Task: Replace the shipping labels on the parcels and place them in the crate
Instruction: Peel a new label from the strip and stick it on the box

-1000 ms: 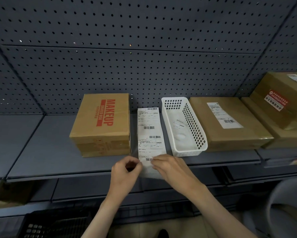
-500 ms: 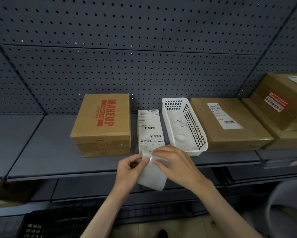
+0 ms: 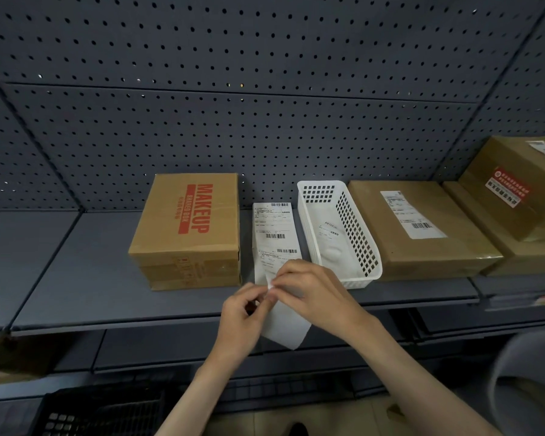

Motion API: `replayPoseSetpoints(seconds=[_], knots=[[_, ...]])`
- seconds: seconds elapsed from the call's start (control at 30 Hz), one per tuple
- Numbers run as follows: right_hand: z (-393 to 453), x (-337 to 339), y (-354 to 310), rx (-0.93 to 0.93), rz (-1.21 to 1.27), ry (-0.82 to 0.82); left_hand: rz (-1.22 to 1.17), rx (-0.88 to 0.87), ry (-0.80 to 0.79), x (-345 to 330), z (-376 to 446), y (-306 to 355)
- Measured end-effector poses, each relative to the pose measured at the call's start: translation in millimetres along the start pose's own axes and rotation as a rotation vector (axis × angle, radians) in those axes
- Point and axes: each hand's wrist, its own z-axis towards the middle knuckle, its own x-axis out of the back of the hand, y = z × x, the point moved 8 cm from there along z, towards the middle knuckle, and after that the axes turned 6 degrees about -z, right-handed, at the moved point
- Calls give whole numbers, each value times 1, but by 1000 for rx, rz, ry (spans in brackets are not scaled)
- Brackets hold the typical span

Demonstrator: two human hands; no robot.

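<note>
white paper label strip, printed with barcodes, lies flat on the grey metal shelf; it is the landmark for this entry. its near end curls off the shelf edge as a blank white backing flap hanging below the hands. left hand sits at the strip's near end, fingers curled, thumb and forefinger pinching the paper corner. right hand lies over the strip's near end, fingertips pinching the same small lifted white corner; the two pinches meet, touching. both grips narrow, on paper only.

brown cardboard box with red "makeup" print stands just left of the strip, close but whether touching cannot be told. white perforated plastic basket stands just right of the strip, with a crumpled white label lying inside. flat brown cardboard parcel with a white shipping label sits right of the basket, touching or nearly so. farther right, a taped brown parcel with a red sticker rests tilted on another brown box. black plastic crate is on the floor, well below and left of the strip. grey pegboard wall rises behind the strip.
</note>
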Motion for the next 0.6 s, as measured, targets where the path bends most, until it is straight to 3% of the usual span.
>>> replayPoseSetpoints(seconds=[0.3,0.6], knots=[[5,-5,-1,-73,113,-98,38,-2,21,3,1,-3],[10,-6,12,-151,104,-56,40,104,46,4,1,-13]])
